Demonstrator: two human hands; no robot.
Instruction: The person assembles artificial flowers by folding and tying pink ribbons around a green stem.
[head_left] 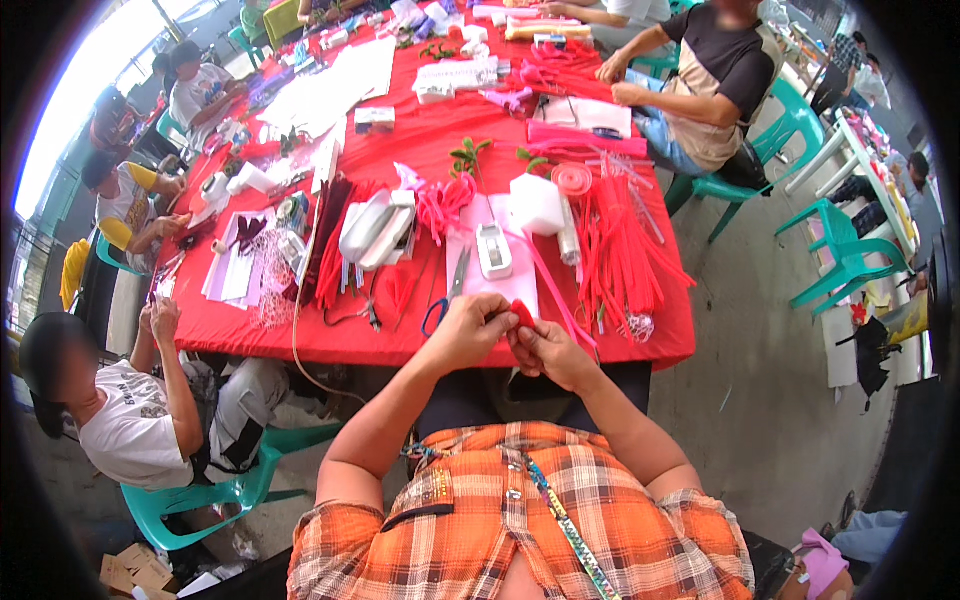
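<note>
Just off the near edge of the table, my left hand (470, 332) and my right hand (556, 358) meet in front of my body. Both are closed, pinching a small red fuzzy piece (521, 313) between the fingertips. It resembles chenille stem, though the fingers cover much of it. Beside my left hand lie scissors (461, 272) with a blue handle. Beyond my hands, a white handheld device (494, 252) rests on a pale pink sheet (484, 212). To the right spreads a large bundle of red chenille stems (618, 255).
A red-covered table (640, 345) holds a white case (375, 232), a white foam block (537, 204), a pink ribbon roll (572, 180) and leafy sprigs (469, 157). A cord (298, 315) hangs over the front edge. People sit along both sides, with green chairs (845, 250) at right.
</note>
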